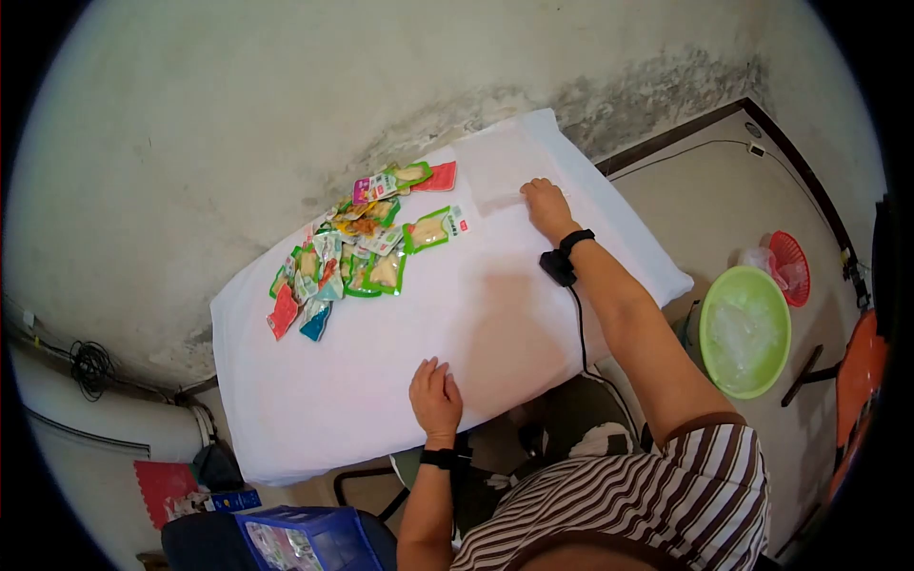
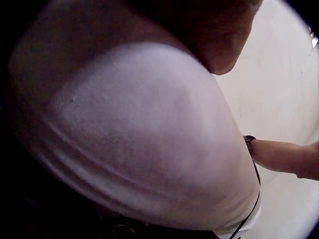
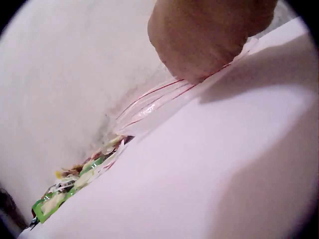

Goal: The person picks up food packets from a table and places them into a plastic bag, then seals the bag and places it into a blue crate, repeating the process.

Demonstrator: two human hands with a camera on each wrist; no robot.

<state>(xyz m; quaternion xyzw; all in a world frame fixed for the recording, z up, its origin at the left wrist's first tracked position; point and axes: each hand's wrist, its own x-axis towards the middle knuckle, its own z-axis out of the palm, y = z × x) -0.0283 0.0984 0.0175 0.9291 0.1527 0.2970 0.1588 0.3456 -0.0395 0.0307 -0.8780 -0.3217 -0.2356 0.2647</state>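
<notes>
A clear zip bag (image 1: 495, 174) lies flat at the table's far right edge. Its red seal lines run under my right hand (image 1: 547, 209), which pinches the bag's near edge. In the right wrist view the bag (image 3: 154, 105) rises slightly below my right hand (image 3: 202, 37). My left hand (image 1: 437, 400) rests on the white cloth near the front edge, fingers loosely extended, holding nothing. The left wrist view shows part of the left hand (image 2: 219, 40), dark, its fingertips not distinguishable. Left of the bag lies a pile of snack packets (image 1: 357, 252), one packet (image 1: 430, 230) at its right side.
White cloth covers the table (image 1: 400, 362), set against a stained wall. On the floor at the right stand a green basin (image 1: 745, 333) with clear plastic inside and a red basket (image 1: 792, 268). A blue crate (image 1: 309, 538) is at the lower left. A black cable hangs from the right wrist.
</notes>
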